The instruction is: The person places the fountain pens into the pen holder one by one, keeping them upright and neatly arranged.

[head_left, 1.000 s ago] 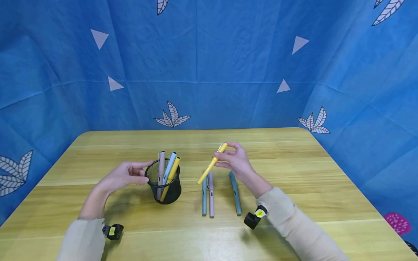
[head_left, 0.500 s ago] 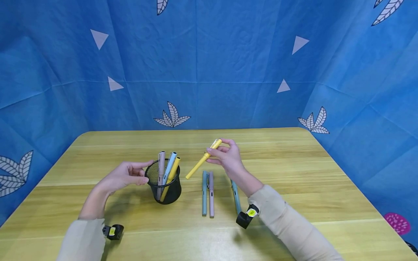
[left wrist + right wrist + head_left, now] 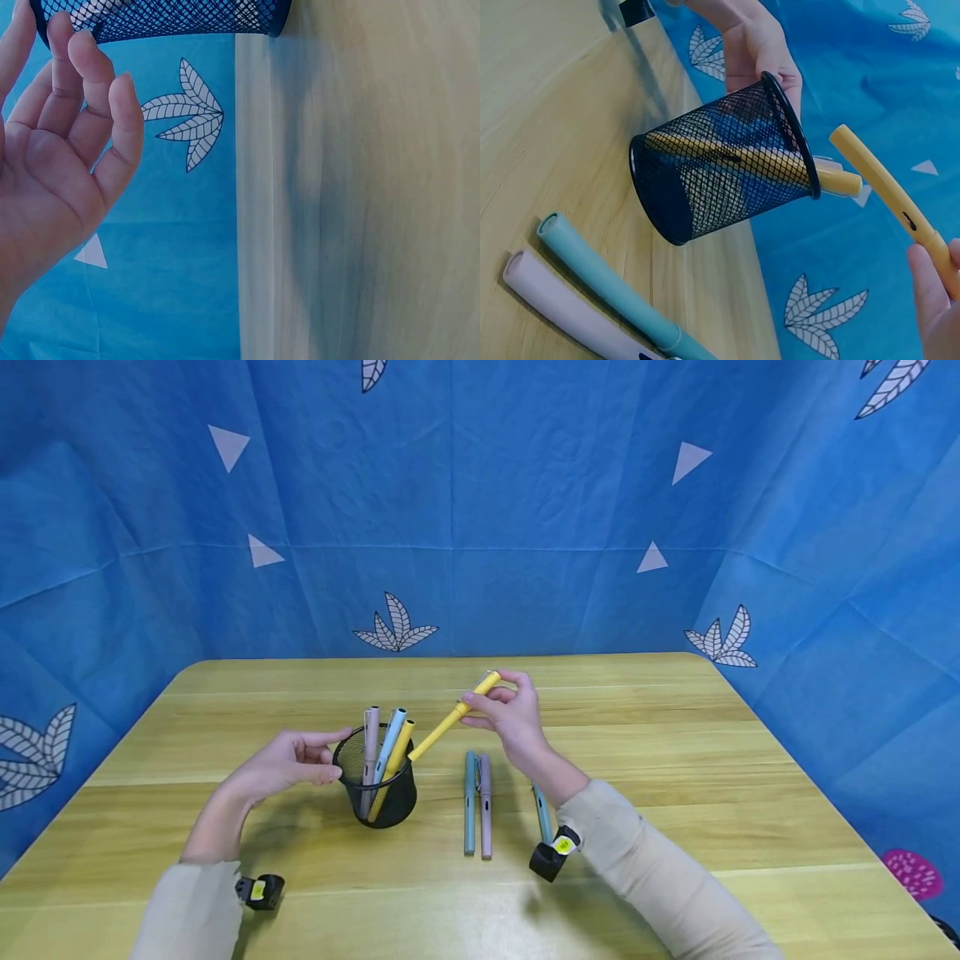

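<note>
My left hand (image 3: 285,764) holds the left side of a black mesh pen cup (image 3: 401,802), index finger and thumb at its rim. A light purple pen (image 3: 371,739), a light blue pen (image 3: 389,745) and a yellow pen (image 3: 402,745) lean inside the cup. My right hand (image 3: 516,720) pinches another yellow pen (image 3: 452,717) near its clip end. That pen slants down to the left, its lower end by the cup's right rim in the head view. In the right wrist view, the pen's end (image 3: 847,139) appears apart from the cup's mouth.
A teal pen (image 3: 469,810) and a light purple pen (image 3: 486,814) lie side by side on the wooden table (image 3: 337,902). Another teal pen (image 3: 542,814) lies farther right, partly hidden by my right arm. A blue patterned cloth (image 3: 510,510) hangs behind the table.
My right hand has moved left and slightly away with the yellow pen, bringing its lower end to the cup's rim. My left hand and the cup have stayed put.
</note>
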{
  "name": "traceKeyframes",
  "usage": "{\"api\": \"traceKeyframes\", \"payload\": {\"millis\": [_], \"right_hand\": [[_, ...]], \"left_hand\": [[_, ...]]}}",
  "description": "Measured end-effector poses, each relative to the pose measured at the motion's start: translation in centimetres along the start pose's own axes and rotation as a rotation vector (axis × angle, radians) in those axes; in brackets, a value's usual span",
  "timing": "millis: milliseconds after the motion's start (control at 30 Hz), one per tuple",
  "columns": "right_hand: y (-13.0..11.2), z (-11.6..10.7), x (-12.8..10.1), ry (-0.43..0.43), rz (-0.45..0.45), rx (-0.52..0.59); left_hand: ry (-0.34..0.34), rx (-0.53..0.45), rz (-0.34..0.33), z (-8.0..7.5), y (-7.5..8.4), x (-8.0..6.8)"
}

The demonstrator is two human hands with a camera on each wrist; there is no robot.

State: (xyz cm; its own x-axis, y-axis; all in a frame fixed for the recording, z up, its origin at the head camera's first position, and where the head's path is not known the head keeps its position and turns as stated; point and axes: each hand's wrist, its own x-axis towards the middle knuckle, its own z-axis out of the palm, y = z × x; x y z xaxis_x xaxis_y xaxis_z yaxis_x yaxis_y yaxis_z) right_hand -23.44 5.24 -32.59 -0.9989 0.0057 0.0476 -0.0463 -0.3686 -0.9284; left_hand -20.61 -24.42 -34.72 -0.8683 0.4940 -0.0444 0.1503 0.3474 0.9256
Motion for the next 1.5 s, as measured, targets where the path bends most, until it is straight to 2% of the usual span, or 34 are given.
{"api": "traceKeyframes", "payload": {"millis": [167, 667, 1500], "right_hand": [[0.2, 0.5, 0.0, -0.006, -0.029, 0.003], [0.8, 1.7, -0.4, -0.106, -0.171, -0.025], [2.6, 2.9, -1.4, -0.268, -0.335, -0.232]], "left_hand": [[0.003, 0.003, -0.003, 0.0, 0.0, 0.0], [0.0, 0.002, -0.003, -0.1, 0.1, 0.1], [0.001, -0.007, -0.011, 0.0, 0.1, 0.0]]}}
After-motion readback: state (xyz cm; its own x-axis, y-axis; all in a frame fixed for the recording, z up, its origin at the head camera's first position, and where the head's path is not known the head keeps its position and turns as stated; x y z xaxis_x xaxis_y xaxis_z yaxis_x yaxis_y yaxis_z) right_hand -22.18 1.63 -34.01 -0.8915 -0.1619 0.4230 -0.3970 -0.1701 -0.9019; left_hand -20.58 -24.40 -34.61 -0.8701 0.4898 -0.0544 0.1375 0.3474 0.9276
